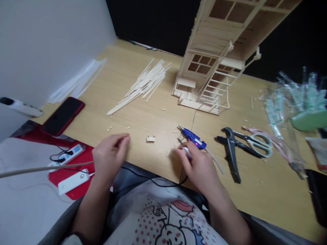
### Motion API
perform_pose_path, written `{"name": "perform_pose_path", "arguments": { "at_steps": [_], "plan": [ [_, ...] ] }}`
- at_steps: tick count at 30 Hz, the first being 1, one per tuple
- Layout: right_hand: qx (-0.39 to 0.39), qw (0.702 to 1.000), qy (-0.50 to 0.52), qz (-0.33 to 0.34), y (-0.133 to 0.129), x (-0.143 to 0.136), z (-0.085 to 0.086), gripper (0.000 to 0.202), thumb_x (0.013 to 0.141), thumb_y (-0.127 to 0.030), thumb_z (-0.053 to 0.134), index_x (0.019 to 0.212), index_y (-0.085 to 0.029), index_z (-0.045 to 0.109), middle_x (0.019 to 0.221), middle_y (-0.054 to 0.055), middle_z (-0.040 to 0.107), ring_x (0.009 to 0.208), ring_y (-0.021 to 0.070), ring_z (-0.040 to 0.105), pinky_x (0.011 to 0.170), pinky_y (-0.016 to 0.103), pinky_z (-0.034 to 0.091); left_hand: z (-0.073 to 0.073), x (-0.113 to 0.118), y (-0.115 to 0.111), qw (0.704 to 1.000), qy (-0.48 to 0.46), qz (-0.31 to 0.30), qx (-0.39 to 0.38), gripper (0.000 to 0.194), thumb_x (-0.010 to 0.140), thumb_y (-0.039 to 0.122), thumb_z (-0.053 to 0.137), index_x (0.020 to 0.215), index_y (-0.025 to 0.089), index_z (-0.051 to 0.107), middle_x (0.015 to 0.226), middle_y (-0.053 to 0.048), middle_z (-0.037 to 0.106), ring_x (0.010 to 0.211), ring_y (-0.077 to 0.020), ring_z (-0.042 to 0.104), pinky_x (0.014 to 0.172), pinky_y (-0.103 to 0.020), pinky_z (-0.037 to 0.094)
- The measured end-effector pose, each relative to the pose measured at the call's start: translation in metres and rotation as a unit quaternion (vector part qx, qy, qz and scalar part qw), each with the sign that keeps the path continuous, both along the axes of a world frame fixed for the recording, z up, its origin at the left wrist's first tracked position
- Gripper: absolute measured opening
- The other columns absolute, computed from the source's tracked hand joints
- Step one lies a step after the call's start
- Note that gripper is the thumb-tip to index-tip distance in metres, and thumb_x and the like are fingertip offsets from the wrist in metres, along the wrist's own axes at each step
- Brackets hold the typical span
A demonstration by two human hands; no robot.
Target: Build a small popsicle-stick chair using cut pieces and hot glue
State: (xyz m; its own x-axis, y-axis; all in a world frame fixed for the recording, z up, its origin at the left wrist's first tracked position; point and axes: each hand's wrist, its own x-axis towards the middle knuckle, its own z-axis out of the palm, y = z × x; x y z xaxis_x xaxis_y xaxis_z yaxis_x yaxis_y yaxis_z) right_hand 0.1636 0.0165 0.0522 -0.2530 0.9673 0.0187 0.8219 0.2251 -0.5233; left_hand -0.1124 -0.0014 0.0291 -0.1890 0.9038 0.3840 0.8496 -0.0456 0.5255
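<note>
My left hand [111,154] is closed near the table's front edge, its thumb and fingers pinched together; whatever is between them is too small to make out. In my right hand [198,166] is a small knife [184,148] with a pale handle, its blade pointing up and left. Just beyond that hand lies a blue glue gun [194,137] with a red light on. Between the hands sits a tiny piece made of wooden sticks [151,139]. Small wood offcuts [128,128] are scattered around it.
A wooden model house [199,78] stands at the back, left of several clear plastic wrappers [276,105]. Loose thin sticks [145,83] lie at the back middle. A phone [63,115] is at left; a black cutter [232,156] and scissors [258,143] are at right.
</note>
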Motion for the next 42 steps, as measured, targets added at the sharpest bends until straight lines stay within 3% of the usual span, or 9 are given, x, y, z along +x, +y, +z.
{"name": "perform_pose_path", "arguments": {
  "at_steps": [5,8,11,16,21,26,34,38,42],
  "plan": [
    [0.058,0.997,0.043,-0.017,-0.004,0.014,-0.001,0.022,0.100,-0.038,0.055,0.091,-0.021,0.064,0.064,0.000,0.070,0.050,0.0175,0.065,0.050,0.024,0.039,-0.005,-0.109,0.030,0.981,0.121,0.150,-0.007,0.067,0.086,0.040,0.070,0.141,0.007,0.052,0.140,-0.023,0.059,0.131,-0.0416,0.052,0.111,-0.057,0.038],
    [0.070,0.996,0.040,-0.024,-0.006,0.015,0.000,0.026,0.101,-0.042,0.054,0.089,-0.021,0.065,0.052,-0.003,0.059,0.040,0.0156,0.053,0.046,0.025,0.034,-0.014,-0.169,0.046,0.958,0.101,0.264,-0.055,0.072,0.081,0.042,0.073,0.138,0.004,0.050,0.146,-0.024,0.054,0.137,-0.0448,0.045,0.114,-0.061,0.033],
    [0.077,0.996,0.041,-0.032,-0.008,0.015,0.001,0.029,0.101,-0.044,0.052,0.089,-0.022,0.066,0.049,-0.004,0.053,0.038,0.0155,0.047,0.046,0.026,0.032,-0.018,-0.203,0.057,0.953,0.078,0.275,-0.095,0.064,0.074,0.047,0.078,0.119,0.005,0.059,0.128,-0.022,0.066,0.122,-0.0434,0.056,0.105,-0.063,0.040],
    [0.087,0.995,0.049,-0.031,-0.008,0.014,0.000,0.026,0.101,-0.042,0.054,0.088,-0.022,0.066,0.049,-0.005,0.052,0.038,0.0147,0.047,0.046,0.025,0.033,-0.015,-0.214,0.068,0.957,0.095,0.250,-0.111,0.062,0.077,0.048,0.075,0.123,0.008,0.059,0.119,-0.016,0.071,0.117,-0.0403,0.060,0.104,-0.064,0.041],
    [0.096,0.993,0.062,-0.009,-0.005,0.012,-0.001,0.023,0.101,-0.038,0.054,0.087,-0.021,0.063,0.053,-0.004,0.058,0.040,0.0142,0.052,0.046,0.024,0.034,-0.011,-0.221,0.072,0.961,0.117,0.214,-0.128,0.077,0.071,0.039,0.081,0.136,0.008,0.053,0.126,-0.016,0.069,0.113,-0.0341,0.063,0.104,-0.052,0.048],
    [0.087,0.994,0.070,-0.007,-0.006,0.013,-0.003,0.021,0.101,-0.037,0.055,0.090,-0.022,0.063,0.058,-0.003,0.063,0.040,0.0145,0.054,0.047,0.025,0.037,-0.009,-0.225,0.070,0.953,0.129,0.223,-0.157,0.089,0.070,0.039,0.084,0.146,0.010,0.047,0.131,-0.017,0.067,0.114,-0.0374,0.064,0.101,-0.055,0.050],
    [0.071,0.994,0.078,-0.012,-0.008,0.010,0.002,0.022,0.102,-0.036,0.053,0.089,-0.021,0.062,0.060,-0.002,0.064,0.047,0.0157,0.062,0.050,0.023,0.041,-0.007,-0.221,0.071,0.949,0.127,0.224,-0.183,0.084,0.081,0.046,0.073,0.150,0.009,0.041,0.138,-0.017,0.064,0.125,-0.0378,0.060,0.108,-0.053,0.045],
    [0.096,0.993,0.075,0.002,-0.008,0.014,-0.001,0.025,0.103,-0.039,0.052,0.090,-0.021,0.063,0.058,-0.003,0.063,0.043,0.0149,0.058,0.047,0.023,0.039,-0.003,-0.226,0.061,0.950,0.115,0.201,-0.211,0.093,0.079,0.045,0.077,0.152,0.005,0.035,0.145,-0.023,0.057,0.130,-0.0373,0.057,0.108,-0.048,0.045],
    [0.097,0.993,0.073,-0.005,-0.009,0.015,-0.002,0.026,0.103,-0.040,0.052,0.090,-0.021,0.063,0.053,-0.005,0.058,0.036,0.0132,0.049,0.045,0.024,0.035,0.001,-0.231,0.037,0.941,0.104,0.195,-0.257,0.097,0.071,0.043,0.082,0.147,0.000,0.039,0.150,-0.028,0.050,0.136,-0.0430,0.051,0.112,-0.053,0.040]
  ]
}}
